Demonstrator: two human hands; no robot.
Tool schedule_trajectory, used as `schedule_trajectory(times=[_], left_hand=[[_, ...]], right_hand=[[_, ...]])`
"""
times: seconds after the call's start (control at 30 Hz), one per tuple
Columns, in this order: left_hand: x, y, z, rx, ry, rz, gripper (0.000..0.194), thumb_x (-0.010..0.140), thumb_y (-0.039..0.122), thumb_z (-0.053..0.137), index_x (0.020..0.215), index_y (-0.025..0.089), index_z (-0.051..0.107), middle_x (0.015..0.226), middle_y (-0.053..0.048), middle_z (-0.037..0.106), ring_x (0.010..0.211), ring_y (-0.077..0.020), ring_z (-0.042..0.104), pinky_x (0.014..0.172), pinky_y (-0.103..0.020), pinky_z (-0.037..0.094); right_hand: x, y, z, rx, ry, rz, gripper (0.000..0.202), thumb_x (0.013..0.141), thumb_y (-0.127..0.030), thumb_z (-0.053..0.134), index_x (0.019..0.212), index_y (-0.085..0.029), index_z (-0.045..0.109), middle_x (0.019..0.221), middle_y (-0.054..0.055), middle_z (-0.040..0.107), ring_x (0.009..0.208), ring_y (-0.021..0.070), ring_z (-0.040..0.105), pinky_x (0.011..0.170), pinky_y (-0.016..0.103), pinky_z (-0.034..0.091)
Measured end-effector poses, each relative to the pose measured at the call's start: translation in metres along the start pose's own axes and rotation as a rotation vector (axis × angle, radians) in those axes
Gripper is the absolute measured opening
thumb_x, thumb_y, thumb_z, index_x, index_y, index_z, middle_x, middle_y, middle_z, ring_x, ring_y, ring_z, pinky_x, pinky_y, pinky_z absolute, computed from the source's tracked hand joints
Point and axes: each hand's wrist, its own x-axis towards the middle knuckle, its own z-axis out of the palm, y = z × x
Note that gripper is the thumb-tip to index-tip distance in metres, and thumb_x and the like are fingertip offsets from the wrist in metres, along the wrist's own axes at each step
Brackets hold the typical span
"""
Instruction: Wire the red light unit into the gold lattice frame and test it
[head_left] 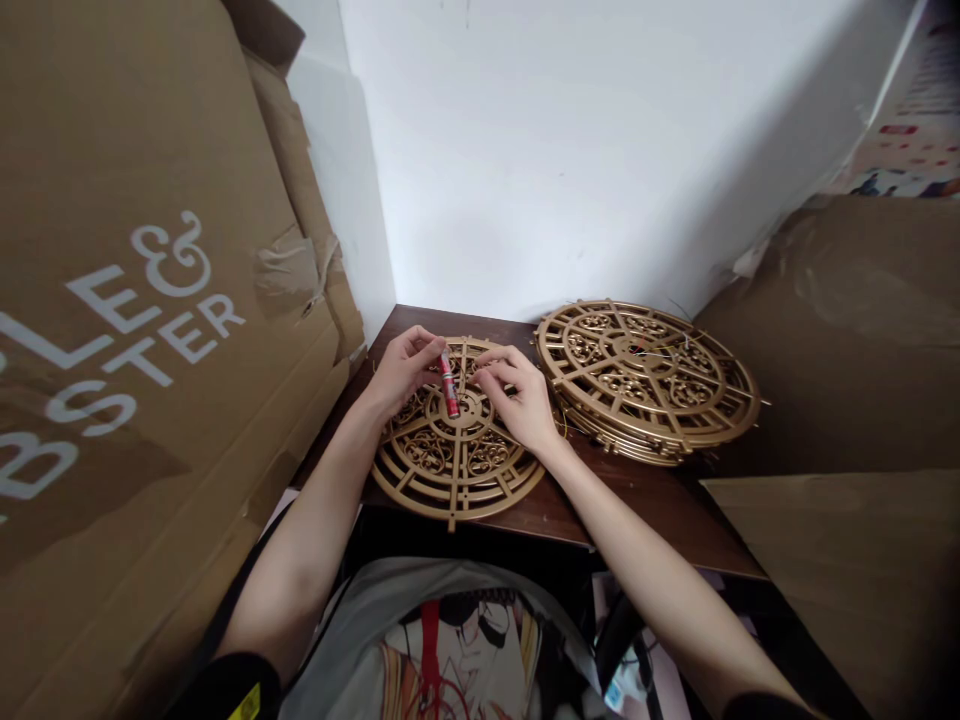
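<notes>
A round gold lattice disc [459, 470] lies on the dark brown table in front of me. Above its centre is a small red tube [449, 388], pinched at its upper end between the thumb and fingers of my left hand [409, 368]. My right hand [519, 392] is over the disc's right side, its thumb and fingers bent close together; whatever they hold, if anything, is too small to make out. The two hands are apart, with the tube between them.
A stack of similar gold discs [649, 385] with loose thin wires sits at the right on the table [540, 515]. A large cardboard box [150, 420] stands at the left, and more cardboard [840, 340] at the right. Behind the table is a white wall [555, 150].
</notes>
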Motion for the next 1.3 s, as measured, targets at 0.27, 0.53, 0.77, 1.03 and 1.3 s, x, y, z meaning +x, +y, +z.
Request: schedule_trajectory(times=[0.27,0.53,0.77,1.03,1.3], left_hand=[[-0.005,0.005,0.003,-0.030,-0.123,0.006,0.032,0.072,0.036,0.076,0.077,0.016,0.051,0.075,0.001,0.062,0.059,-0.0067,0.056,0.054,-0.018,0.048],[-0.009,0.008,0.005,-0.035,-0.241,-0.028,0.030,0.072,0.033,0.076,0.079,0.016,0.053,0.077,0.000,0.063,0.062,-0.0090,0.059,0.059,-0.022,0.051],[-0.008,0.009,0.004,0.016,-0.196,-0.026,0.029,0.072,0.034,0.076,0.081,0.015,0.057,0.075,0.001,0.061,0.061,-0.0074,0.055,0.057,-0.019,0.050],[-0.004,0.007,0.002,-0.077,-0.135,-0.051,0.034,0.071,0.039,0.076,0.084,0.017,0.053,0.073,0.001,0.058,0.055,-0.0093,0.053,0.045,-0.022,0.050],[-0.004,0.009,-0.002,-0.024,-0.228,-0.188,0.029,0.074,0.038,0.074,0.085,0.017,0.057,0.069,0.000,0.057,0.045,-0.0057,0.046,0.030,-0.011,0.025]], right_hand=[[-0.001,0.002,0.002,0.066,-0.098,0.121,0.025,0.092,-0.030,0.052,0.080,-0.019,0.072,0.094,0.005,0.073,0.082,0.0172,0.065,0.076,0.030,0.050],[-0.001,0.006,0.007,0.188,-0.143,0.130,0.025,0.091,-0.034,0.054,0.082,-0.019,0.072,0.085,0.004,0.071,0.076,0.0158,0.062,0.071,0.028,0.047],[0.000,0.003,0.005,0.346,-0.080,0.337,0.037,0.087,-0.048,0.056,0.071,-0.017,0.069,0.058,0.000,0.060,0.051,0.0113,0.050,0.050,0.024,0.038],[0.004,0.006,0.008,0.580,0.051,0.524,0.038,0.078,-0.054,0.063,0.071,-0.017,0.066,0.059,0.000,0.063,0.039,0.0066,0.043,0.037,0.021,0.033],[0.003,0.014,0.010,0.718,0.045,0.568,0.046,0.065,-0.042,0.078,0.098,-0.022,0.053,0.068,-0.005,0.065,0.057,0.0135,0.066,0.058,0.028,0.058]])
